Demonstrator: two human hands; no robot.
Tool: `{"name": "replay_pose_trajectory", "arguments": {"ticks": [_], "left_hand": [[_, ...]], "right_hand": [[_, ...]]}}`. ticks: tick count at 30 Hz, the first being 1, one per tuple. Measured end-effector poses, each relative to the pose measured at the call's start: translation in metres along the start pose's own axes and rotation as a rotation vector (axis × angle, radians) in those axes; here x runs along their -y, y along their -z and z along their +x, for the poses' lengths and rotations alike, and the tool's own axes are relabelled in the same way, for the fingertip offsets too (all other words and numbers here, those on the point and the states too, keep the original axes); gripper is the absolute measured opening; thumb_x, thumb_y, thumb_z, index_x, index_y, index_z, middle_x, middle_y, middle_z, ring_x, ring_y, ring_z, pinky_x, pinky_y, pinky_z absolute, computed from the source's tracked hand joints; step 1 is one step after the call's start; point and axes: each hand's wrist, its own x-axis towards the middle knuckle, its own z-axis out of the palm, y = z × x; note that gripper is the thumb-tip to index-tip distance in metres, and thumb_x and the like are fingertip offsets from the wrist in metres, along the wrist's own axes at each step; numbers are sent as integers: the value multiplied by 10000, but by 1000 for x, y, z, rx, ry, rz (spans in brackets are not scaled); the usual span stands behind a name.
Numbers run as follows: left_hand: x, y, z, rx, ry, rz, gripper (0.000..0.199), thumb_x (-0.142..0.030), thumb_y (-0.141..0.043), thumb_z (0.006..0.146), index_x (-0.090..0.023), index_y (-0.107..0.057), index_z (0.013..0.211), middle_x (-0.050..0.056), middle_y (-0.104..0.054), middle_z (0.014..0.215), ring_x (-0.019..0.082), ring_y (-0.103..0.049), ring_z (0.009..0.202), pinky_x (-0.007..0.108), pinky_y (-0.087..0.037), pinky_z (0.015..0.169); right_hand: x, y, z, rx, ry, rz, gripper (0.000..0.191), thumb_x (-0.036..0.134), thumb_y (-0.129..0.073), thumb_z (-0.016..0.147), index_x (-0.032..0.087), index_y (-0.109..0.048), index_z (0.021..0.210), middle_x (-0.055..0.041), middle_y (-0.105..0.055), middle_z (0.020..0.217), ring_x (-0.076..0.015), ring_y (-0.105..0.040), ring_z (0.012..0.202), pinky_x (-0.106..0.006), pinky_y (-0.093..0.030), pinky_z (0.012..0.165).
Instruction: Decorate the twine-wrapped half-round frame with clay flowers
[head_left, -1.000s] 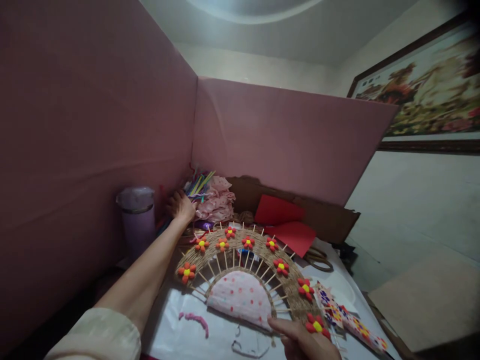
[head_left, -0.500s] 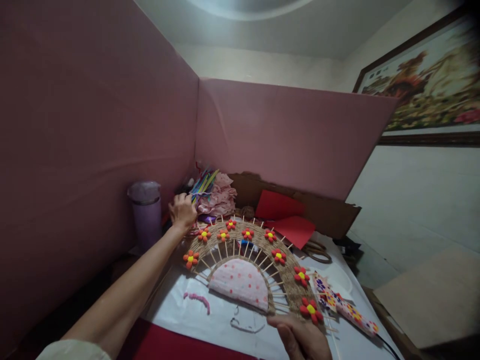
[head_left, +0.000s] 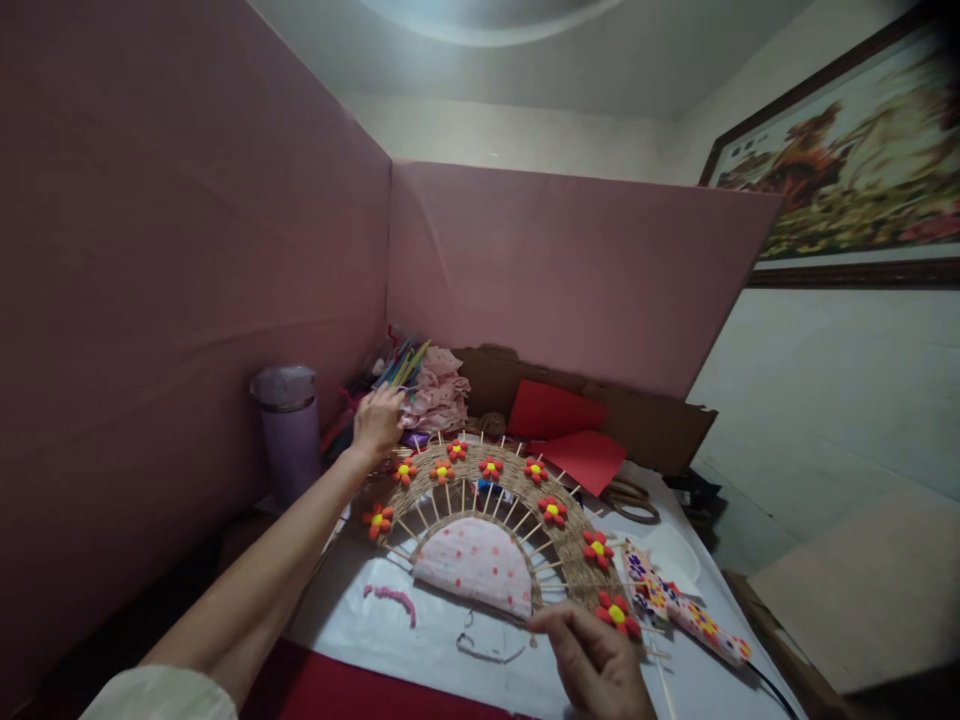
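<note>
A half-round woven straw piece [head_left: 574, 560] leans above the table, with thin sticks radiating through it and red and orange felt-like flowers along its band. Its inner half-disc [head_left: 476, 565] is covered in pale pink dotted cloth. My right hand [head_left: 596, 660] is closed at the lower right corner of this piece, fingertips against the edge by the half-disc. Past the piece's upper left side, my left hand [head_left: 377, 420] reaches to crumpled pink cloth [head_left: 439, 390] and a bundle of coloured pipe cleaners [head_left: 405, 365]. Its fingers curl away from me, and their tips are hidden.
A lilac tumbler [head_left: 289, 430] stands at left. Red sheets [head_left: 574, 455] and scissors [head_left: 630, 500] lie behind the woven piece. A flower-patterned glue gun [head_left: 697, 620] with a cord lies at right. A curved pink strip [head_left: 394, 600] lies in front. Pink panels [head_left: 570, 280] enclose the back and left.
My left hand has shifted slightly right, toward the pink cloth. My right hand has risen a little and closed against the woven piece's lower edge. The view has turned slightly.
</note>
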Motion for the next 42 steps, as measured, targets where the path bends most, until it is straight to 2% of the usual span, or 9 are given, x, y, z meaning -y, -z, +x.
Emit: {"name": "replay_pose_trajectory", "arguments": {"ticks": [2, 5, 8, 11, 18, 22, 25, 32, 42], "left_hand": [[-26, 12, -13, -48, -10, -17, 413, -129, -461, 789, -170, -552, 1189, 103, -490, 1325, 238, -347, 1283, 390, -283, 1038], [-73, 26, -53, -115, -114, -252, 354, -120, -475, 792, -194, -593, 1118, 88, -569, 1199, 224, -488, 1135, 374, -351, 976], [-112, 29, -102, 2, -238, -531, 286, -131, -526, 777, -204, -623, 1036, 67, -617, 1056, 198, -550, 988, 341, -429, 871], [-132, 26, -139, 120, -300, -598, 255, -170, -546, 780, -206, -625, 1021, 75, -623, 991, 201, -561, 911, 338, -450, 795], [-132, 11, -155, 200, -209, -779, 174, -184, -487, 813, -168, -651, 868, 65, -621, 843, 175, -560, 796, 294, -446, 702], [-133, 4, -156, 216, -123, -912, 171, -109, -484, 775, -162, -647, 769, 41, -617, 774, 157, -553, 750, 278, -444, 693], [-135, 0, -164, 157, -144, -984, 192, -81, -494, 753, -148, -650, 843, 52, -619, 825, 163, -552, 794, 287, -443, 734], [-136, -5, -181, 144, -149, -1136, 243, -38, -533, 712, -114, -667, 900, 72, -598, 830, 162, -559, 776, 272, -450, 709], [-134, 0, -179, 145, -73, -1195, 157, -49, -586, 705, -140, -680, 791, 36, -558, 760, 132, -536, 692, 232, -427, 618]], "right_hand": [[0, 4, 6, 92, -227, 254, 317, 515, -638, 711, 211, -651, 799, 71, -339, 429, -60, -291, 343, -174, -238, 360], [-2, 8, 13, 152, -339, 503, 311, 411, -726, 637, 201, -632, 845, 37, -459, 582, -53, -384, 446, -163, -320, 435], [-1, 6, 18, 180, -353, 513, 348, 361, -784, 563, 183, -627, 817, -10, -566, 707, -56, -443, 483, -152, -320, 413], [5, -1, 22, 169, -378, 411, 399, 456, -752, 602, 178, -604, 847, -19, -603, 676, -52, -424, 392, -146, -265, 330], [23, -21, 38, 159, -240, 289, 420, 562, -624, 716, 149, -551, 699, 8, -553, 459, -38, -359, 277, -139, -217, 286], [14, -27, 41, 30, -154, 226, 400, 521, -696, 662, 147, -555, 678, 36, -510, 443, -35, -361, 304, -136, -243, 301], [4, -26, 37, -52, -125, 221, 385, 485, -734, 629, 149, -561, 704, 56, -482, 452, -39, -378, 341, -134, -280, 320], [-5, -25, 30, -22, -168, 231, 420, 469, -739, 626, 202, -445, 762, 51, -549, 478, -97, -476, 362, -157, -332, 314], [-23, -21, 18, -100, 307, -290, 198, 363, -450, 887, 197, -519, 971, 2, -587, 668, -115, -541, 473, -220, -445, 442]]}}
